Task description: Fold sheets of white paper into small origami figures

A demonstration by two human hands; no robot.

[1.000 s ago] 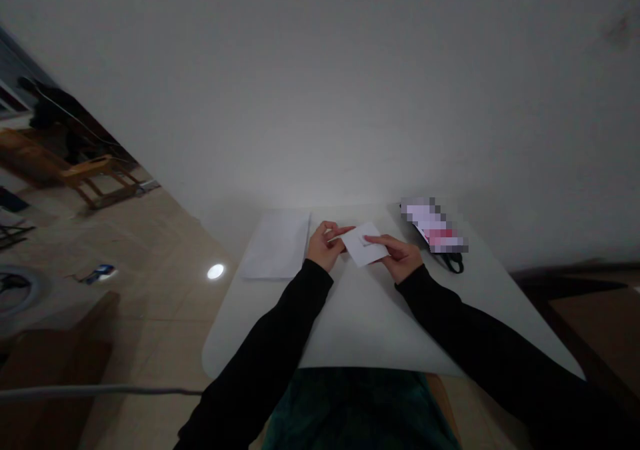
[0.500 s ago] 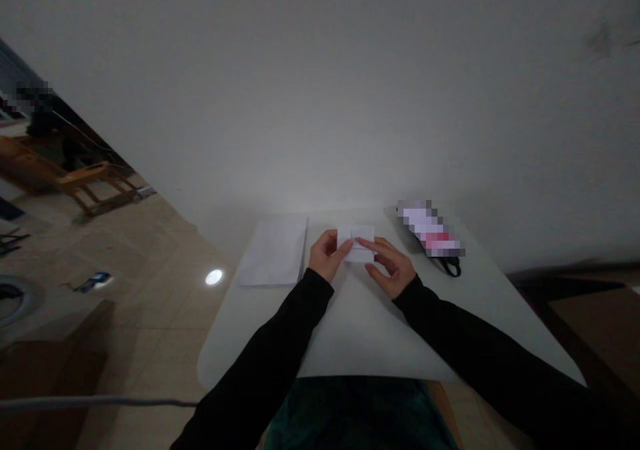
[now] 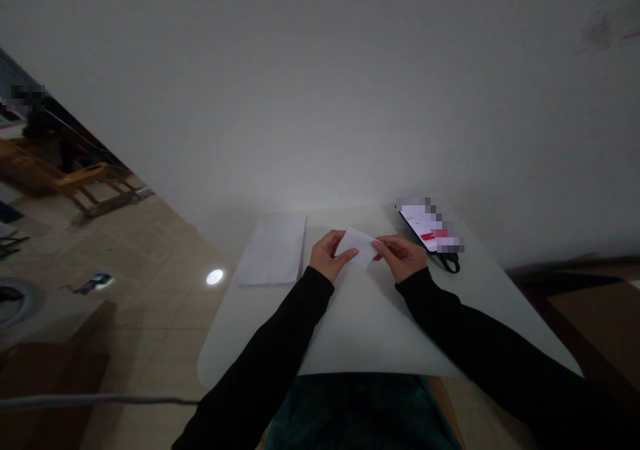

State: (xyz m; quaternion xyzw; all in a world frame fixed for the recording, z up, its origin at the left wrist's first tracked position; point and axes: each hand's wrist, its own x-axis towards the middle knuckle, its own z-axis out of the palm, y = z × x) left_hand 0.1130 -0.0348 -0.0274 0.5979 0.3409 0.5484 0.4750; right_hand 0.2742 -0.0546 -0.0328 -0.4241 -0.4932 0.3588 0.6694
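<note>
Above the table (image 3: 380, 337), both hands' fingers (image 3: 346, 257) (image 3: 385, 251) pinch paper (image 3: 361, 243).

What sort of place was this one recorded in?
Probably a room in a home: wooden chair on a tiled floor, and a white table by a plain wall.

Paper stack (image 3: 273, 250) and phone (image 3: 424, 227) on white table (image 3: 363, 337)

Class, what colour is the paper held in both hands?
The paper is white, seen in the head view.
</note>
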